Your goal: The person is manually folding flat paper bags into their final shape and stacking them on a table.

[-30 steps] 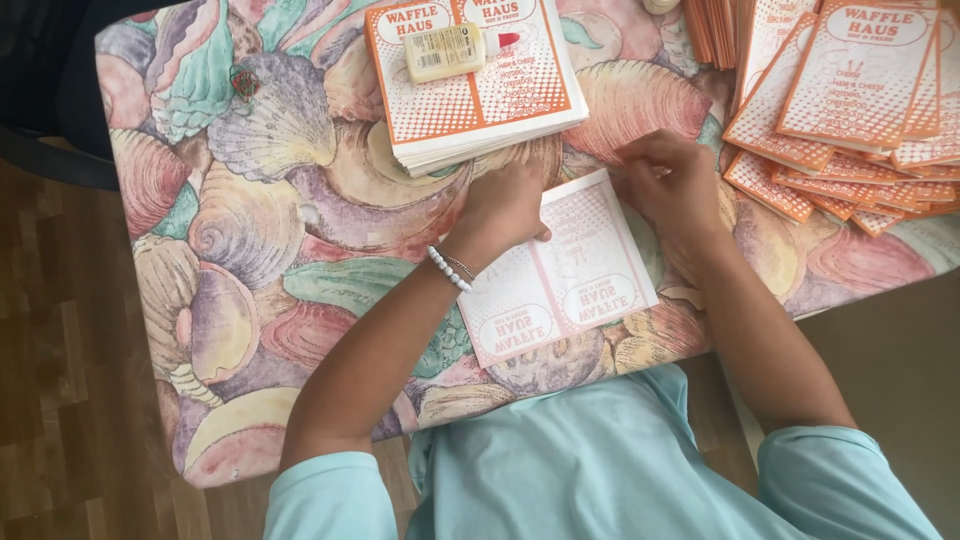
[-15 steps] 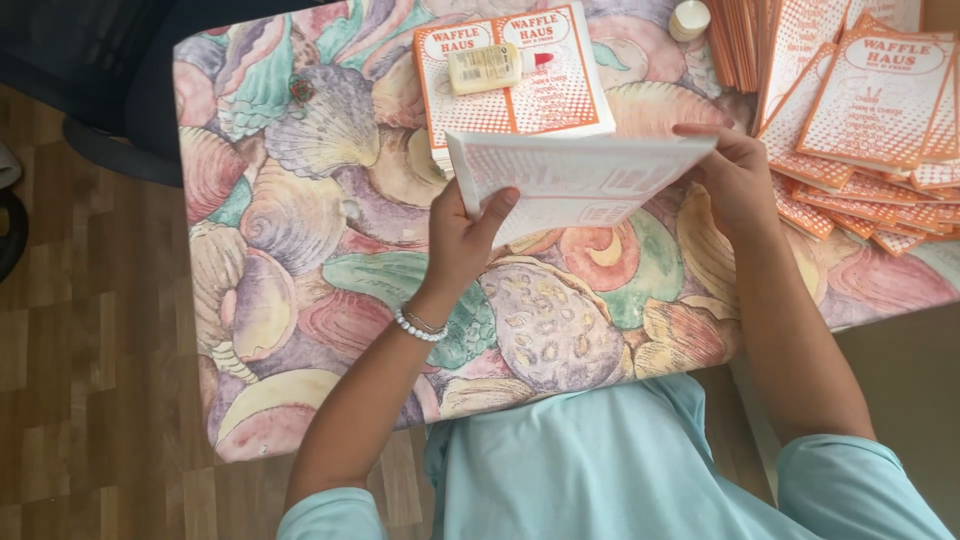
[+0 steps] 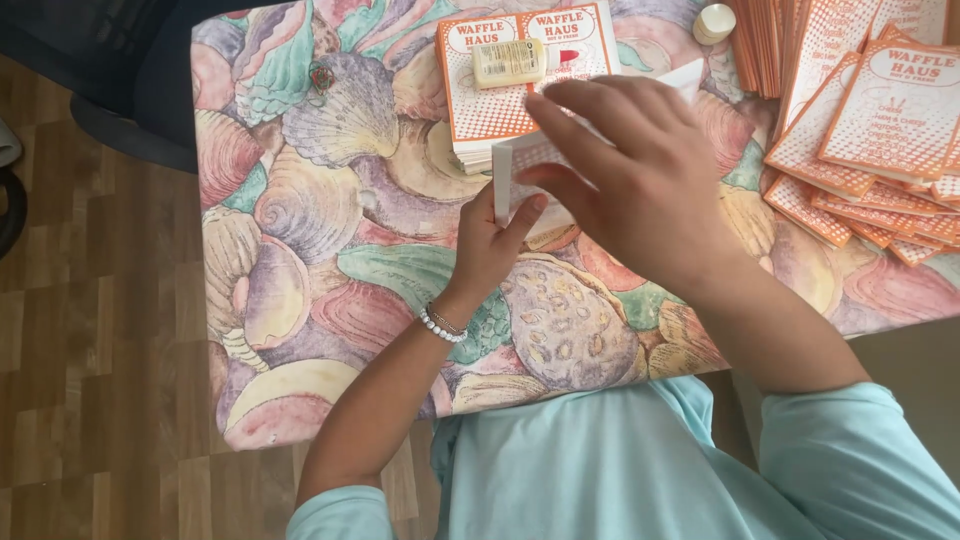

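Note:
A white printed leaflet (image 3: 522, 165) is lifted above the shell-patterned tablecloth (image 3: 330, 260), partly folded. My left hand (image 3: 492, 240), with a bead bracelet at the wrist, grips its lower left edge. My right hand (image 3: 630, 180) lies flat across the leaflet and hides most of it. Just beyond the hands is a neat stack of folded orange-and-white leaflets (image 3: 480, 90) with a small pale yellow block (image 3: 509, 62) resting on top.
A loose fan of orange-and-white leaflets (image 3: 870, 130) covers the table's right side, with an upright row behind it. A small cream round cap (image 3: 714, 22) sits at the far edge. Wooden floor and a dark chair lie to the left.
The leaflet lay open flat on the table, then both hands lifted it. Now my right hand has swept across it, pressing it toward a fold.

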